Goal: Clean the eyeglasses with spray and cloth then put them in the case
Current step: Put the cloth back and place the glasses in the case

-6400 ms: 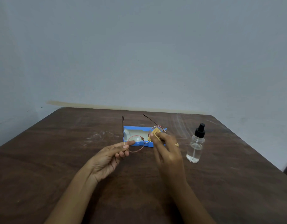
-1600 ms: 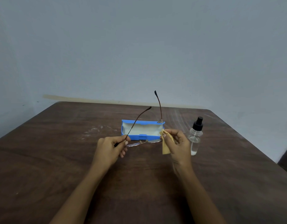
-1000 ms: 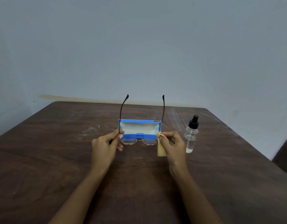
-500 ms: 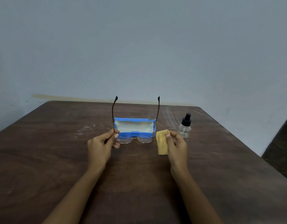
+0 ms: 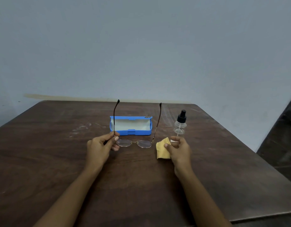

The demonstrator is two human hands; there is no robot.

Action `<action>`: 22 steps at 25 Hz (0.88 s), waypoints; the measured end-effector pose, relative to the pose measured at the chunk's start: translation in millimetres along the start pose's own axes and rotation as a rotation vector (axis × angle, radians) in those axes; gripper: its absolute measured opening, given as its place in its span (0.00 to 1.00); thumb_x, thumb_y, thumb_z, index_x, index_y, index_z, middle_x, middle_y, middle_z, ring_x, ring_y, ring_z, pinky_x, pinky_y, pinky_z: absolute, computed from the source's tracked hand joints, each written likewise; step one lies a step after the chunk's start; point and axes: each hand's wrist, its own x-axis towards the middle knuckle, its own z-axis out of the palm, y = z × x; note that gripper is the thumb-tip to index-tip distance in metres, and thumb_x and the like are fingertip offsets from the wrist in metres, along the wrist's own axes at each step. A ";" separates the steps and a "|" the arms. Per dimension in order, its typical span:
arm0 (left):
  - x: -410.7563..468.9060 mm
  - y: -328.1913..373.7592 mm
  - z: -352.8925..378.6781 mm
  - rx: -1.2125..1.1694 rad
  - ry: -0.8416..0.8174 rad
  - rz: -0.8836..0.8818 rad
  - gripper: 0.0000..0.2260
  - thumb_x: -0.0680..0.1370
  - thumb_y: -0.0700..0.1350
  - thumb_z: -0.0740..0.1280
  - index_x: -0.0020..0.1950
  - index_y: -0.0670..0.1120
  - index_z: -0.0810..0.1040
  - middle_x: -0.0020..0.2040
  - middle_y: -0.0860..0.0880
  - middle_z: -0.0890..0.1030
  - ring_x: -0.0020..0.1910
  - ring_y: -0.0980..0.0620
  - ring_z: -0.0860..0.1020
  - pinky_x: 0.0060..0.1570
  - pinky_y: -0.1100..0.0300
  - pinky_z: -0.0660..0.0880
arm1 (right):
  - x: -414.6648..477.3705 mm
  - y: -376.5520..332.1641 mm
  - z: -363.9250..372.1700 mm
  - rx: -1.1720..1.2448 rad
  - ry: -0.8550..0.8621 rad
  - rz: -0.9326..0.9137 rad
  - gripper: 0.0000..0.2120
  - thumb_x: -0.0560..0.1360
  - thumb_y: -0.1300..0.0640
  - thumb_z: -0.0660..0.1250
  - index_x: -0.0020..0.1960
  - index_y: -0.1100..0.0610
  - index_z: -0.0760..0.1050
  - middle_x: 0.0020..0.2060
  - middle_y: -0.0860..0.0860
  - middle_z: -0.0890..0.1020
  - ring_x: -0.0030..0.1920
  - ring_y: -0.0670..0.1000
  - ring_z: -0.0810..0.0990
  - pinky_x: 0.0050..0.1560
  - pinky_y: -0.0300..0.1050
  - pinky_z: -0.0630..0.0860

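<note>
Two bare forearms reaching in from the bottom edge, uncovered to the frame's edge, with no sleeve showing. Left hand [image 5: 99, 147] and right hand [image 5: 180, 149] both bare and ungloved. Fingernails short and looking pale. Wrists carrying no watch or band. Any ring too small to make out.

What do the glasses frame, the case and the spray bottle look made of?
Glasses frame: thin gold-toned wire, likely metal, with dark temple tips.
Case: glossy blue shell, probably plastic, with a pale matte lining.
Spray bottle: see-through body, plastic or glass, with a black pump.
</note>
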 end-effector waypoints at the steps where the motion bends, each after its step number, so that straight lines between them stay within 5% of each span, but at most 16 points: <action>1: -0.1 -0.7 -0.2 0.001 -0.008 -0.005 0.09 0.73 0.36 0.67 0.51 0.46 0.80 0.28 0.54 0.81 0.25 0.61 0.78 0.33 0.75 0.75 | -0.4 -0.6 -1.4 -0.050 0.023 -0.009 0.14 0.70 0.67 0.69 0.54 0.59 0.75 0.37 0.48 0.77 0.44 0.51 0.77 0.43 0.42 0.72; 4: -0.3 -3.5 -0.4 0.029 -0.037 -0.007 0.08 0.73 0.37 0.67 0.50 0.43 0.81 0.31 0.51 0.82 0.26 0.60 0.79 0.34 0.73 0.76 | -4.5 -4.9 -4.9 -0.195 0.049 -0.077 0.13 0.72 0.67 0.66 0.56 0.59 0.74 0.38 0.50 0.79 0.43 0.48 0.75 0.37 0.37 0.68; 9: -0.5 -3.8 -0.6 0.031 -0.053 -0.006 0.07 0.73 0.37 0.67 0.49 0.43 0.81 0.33 0.47 0.82 0.26 0.59 0.79 0.34 0.72 0.76 | -11.3 -5.8 -4.0 -0.422 0.089 -0.161 0.16 0.73 0.65 0.62 0.60 0.58 0.72 0.48 0.58 0.81 0.48 0.53 0.76 0.44 0.43 0.70; 18: -1.3 -2.8 0.0 0.001 -0.048 -0.022 0.07 0.73 0.36 0.66 0.48 0.43 0.81 0.32 0.46 0.81 0.25 0.60 0.78 0.31 0.74 0.75 | -17.2 -6.7 -4.6 -0.646 0.176 -0.383 0.08 0.75 0.63 0.60 0.52 0.61 0.76 0.47 0.56 0.80 0.53 0.56 0.74 0.52 0.48 0.71; 22: -0.8 -3.8 -1.8 0.003 -0.051 -0.037 0.07 0.74 0.37 0.66 0.49 0.43 0.81 0.32 0.46 0.82 0.25 0.60 0.78 0.31 0.73 0.75 | -24.6 -18.4 6.2 -0.392 0.139 -0.650 0.08 0.74 0.66 0.62 0.51 0.61 0.76 0.47 0.54 0.80 0.48 0.52 0.76 0.47 0.35 0.68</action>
